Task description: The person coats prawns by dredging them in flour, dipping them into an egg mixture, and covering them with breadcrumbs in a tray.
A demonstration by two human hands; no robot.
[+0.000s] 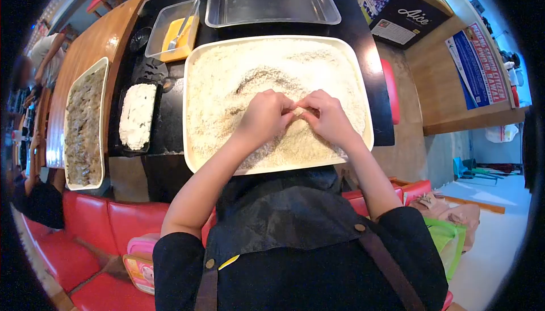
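A large white tray [189, 106] full of pale, coarse crumbs [318, 55] lies in front of me. Over its middle, my left hand [267, 115] and my right hand [326, 117] meet at the fingertips, thumbs and fingers pinched together. Whatever is between them is too small and too covered to make out. The crumbs are heaped and hollowed around both hands. To the left is a black tray [149, 135] of white flour-like powder [136, 115]. Behind it stands a clear plastic container [164, 24] of yellow liquid [183, 38] with a metal utensil [184, 26] leaning in it.
At the far left, a white-rimmed tray [104, 101] holds grey-brown wet pieces [85, 123]. A shallow transparent tray [272, 22] sits at the back of the black table [383, 101]. Red seats [79, 234] run along the near side. Another person [48, 55] is at the left edge.
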